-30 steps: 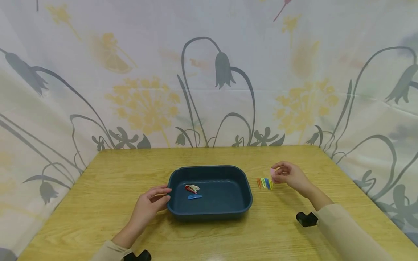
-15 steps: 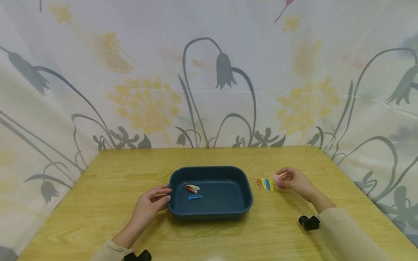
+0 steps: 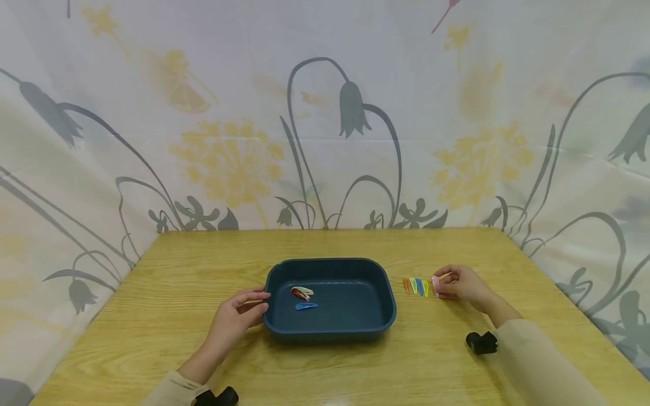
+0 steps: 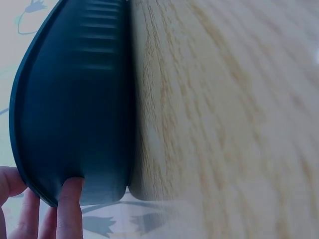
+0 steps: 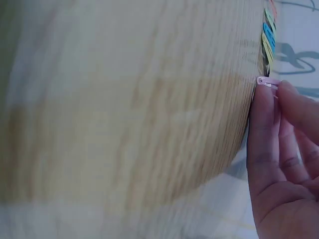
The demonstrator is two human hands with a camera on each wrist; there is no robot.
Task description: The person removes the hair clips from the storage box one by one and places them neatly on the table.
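Observation:
My right hand (image 3: 464, 287) pinches a pink snap hair clip (image 3: 435, 286) between thumb and fingertips, low over the table, at the right end of a row of clips. In the right wrist view the pink clip (image 5: 269, 81) is held crosswise at the fingertips. The row has an orange clip (image 3: 406, 285), a light green clip (image 3: 413, 286), a blue clip (image 3: 419, 287) and a yellow clip (image 3: 425, 288). My left hand (image 3: 235, 316) grips the left rim of a dark blue tray (image 3: 330, 336). White (image 3: 304, 290), red (image 3: 301, 294) and blue hair clips (image 3: 306, 306) lie inside it.
The wooden table (image 3: 203, 254) extends around the tray. A curtain (image 3: 315, 169) with printed flowers stands behind it and at both sides. Black wrist cameras (image 3: 481, 342) sit at both sleeves.
My right hand has moved slightly right and lower with the pink clip, from above the yellow clip to just beside it. The left hand stays at the tray's rim.

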